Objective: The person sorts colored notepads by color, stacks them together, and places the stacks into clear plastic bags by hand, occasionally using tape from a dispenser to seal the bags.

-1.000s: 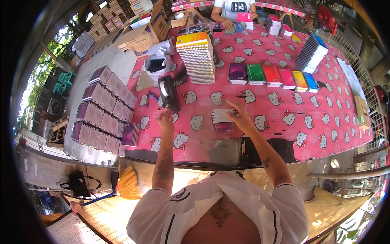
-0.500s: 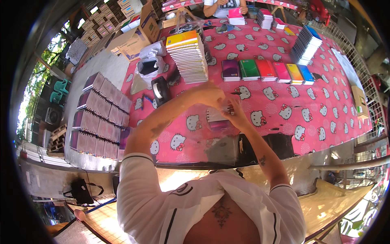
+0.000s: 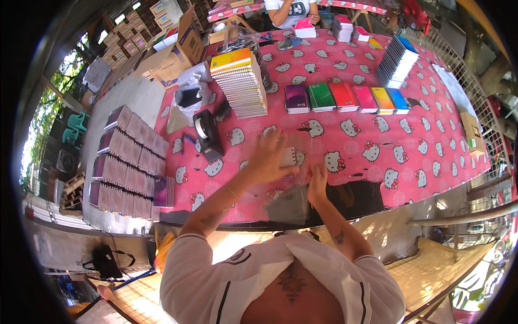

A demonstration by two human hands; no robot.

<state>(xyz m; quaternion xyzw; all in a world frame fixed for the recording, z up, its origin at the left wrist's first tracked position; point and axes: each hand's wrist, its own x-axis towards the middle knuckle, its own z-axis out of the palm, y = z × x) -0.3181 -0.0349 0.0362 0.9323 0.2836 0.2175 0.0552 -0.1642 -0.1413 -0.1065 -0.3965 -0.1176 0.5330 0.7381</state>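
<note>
My left hand [image 3: 268,157] is open, fingers spread flat over a small spiral notebook [image 3: 290,156]. Most of the notebook is hidden under the palm; a pale part with its spiral edge and a bit of purple shows. Faint clear plastic film [image 3: 303,144] extends beyond the notebook toward my right hand [image 3: 317,182]. That hand is closed beside the notebook, fingertips pressed together at the film's edge. A black tape dispenser [image 3: 209,135] stands left of my left hand. Near the table's front edge, a clear sheet [image 3: 286,204] lies partly over a black patch [image 3: 350,201].
Behind my hands is a row of colored notebooks [image 3: 345,98], between a tall yellow-topped stack [image 3: 240,83] and a blue-topped stack [image 3: 396,62]. Purple notebook stacks [image 3: 129,162] stand left. A carton [image 3: 170,62] and grey plastic bag [image 3: 191,94] sit back left. A person [image 3: 291,12] handles pink notebooks opposite.
My left hand has come down toward me and opened flat over the notebook. My right hand has moved from the notebook's far end nearer to me. The view has shifted slightly.
</note>
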